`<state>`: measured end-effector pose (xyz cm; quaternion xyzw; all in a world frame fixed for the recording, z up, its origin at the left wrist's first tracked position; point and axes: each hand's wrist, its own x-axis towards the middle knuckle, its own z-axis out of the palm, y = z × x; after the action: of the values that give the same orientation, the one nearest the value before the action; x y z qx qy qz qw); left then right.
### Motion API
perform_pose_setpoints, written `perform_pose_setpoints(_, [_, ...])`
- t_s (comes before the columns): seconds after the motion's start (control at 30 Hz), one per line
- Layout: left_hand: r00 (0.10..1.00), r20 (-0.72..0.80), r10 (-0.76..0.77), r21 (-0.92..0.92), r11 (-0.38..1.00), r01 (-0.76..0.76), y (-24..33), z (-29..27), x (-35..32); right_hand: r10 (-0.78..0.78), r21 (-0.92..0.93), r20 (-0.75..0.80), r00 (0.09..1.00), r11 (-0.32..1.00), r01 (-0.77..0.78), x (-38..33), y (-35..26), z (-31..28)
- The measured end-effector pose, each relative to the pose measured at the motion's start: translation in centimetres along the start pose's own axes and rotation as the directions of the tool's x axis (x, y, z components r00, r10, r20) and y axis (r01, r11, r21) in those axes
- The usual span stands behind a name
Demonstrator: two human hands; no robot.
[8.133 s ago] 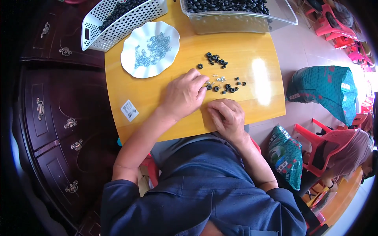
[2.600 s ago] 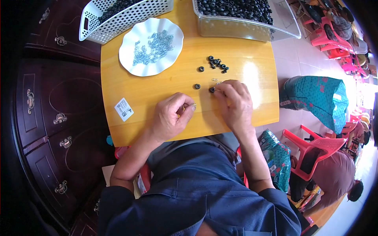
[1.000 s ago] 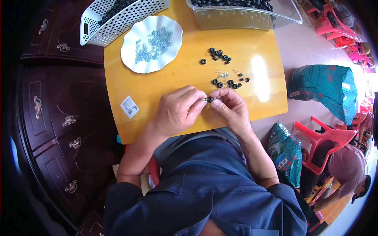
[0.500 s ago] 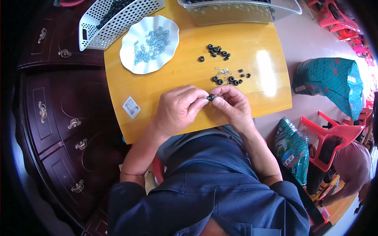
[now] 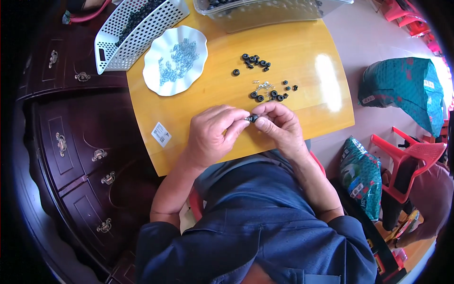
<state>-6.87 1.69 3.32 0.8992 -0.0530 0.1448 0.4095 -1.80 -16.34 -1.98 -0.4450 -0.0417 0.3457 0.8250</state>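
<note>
We give all positions from the white scalloped plate (image 5: 153,52). To its right and nearer to us, we hold a small black part (image 5: 254,118) over the table (image 5: 302,57). The fingertips of our right hand (image 5: 280,128) are clamped on it; those of our left hand (image 5: 213,135) are pinched together on a small shiny piece (image 5: 248,119) at its left side. Whether the two pieces are joined, we cannot tell.

We judge the black part light, firm and easily dropped; its outer wall gives the best hold. The shiny piece is probably slippery, so we advise a fingertip pinch.

Nearer to us than the plate lies a white label (image 5: 161,134), its dark print too small to read. Well right of the plate, a teal bag (image 5: 397,87) also carries printing.
</note>
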Motion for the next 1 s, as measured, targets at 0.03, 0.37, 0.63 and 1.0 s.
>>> perform_pose_setpoints(0.03, [1.0,0.004,0.003,0.002,1.0,-0.003,0.1,0.0,0.0,0.003,0.002,0.006,1.0,1.0,-0.003,-0.1,0.0,-0.1])
perform_pose_setpoints(0.37, [0.997,0.057,0.051,0.079,0.995,-0.055,0.6,0.1,0.4,0.017,0.053,-0.006,1.0,0.998,-0.016,-0.4,-0.3,-0.1])
perform_pose_setpoints(0.63, [0.993,0.079,0.093,0.157,0.982,-0.104,1.1,0.1,0.8,0.008,0.049,-0.008,1.0,0.999,-0.008,-0.6,-0.4,-0.5])
perform_pose_setpoints(1.0, [0.982,0.11,0.154,0.195,0.965,-0.173,2.5,0.6,2.0,0.018,0.133,0.042,0.999,0.991,-0.023,-0.6,-1.4,-1.2])
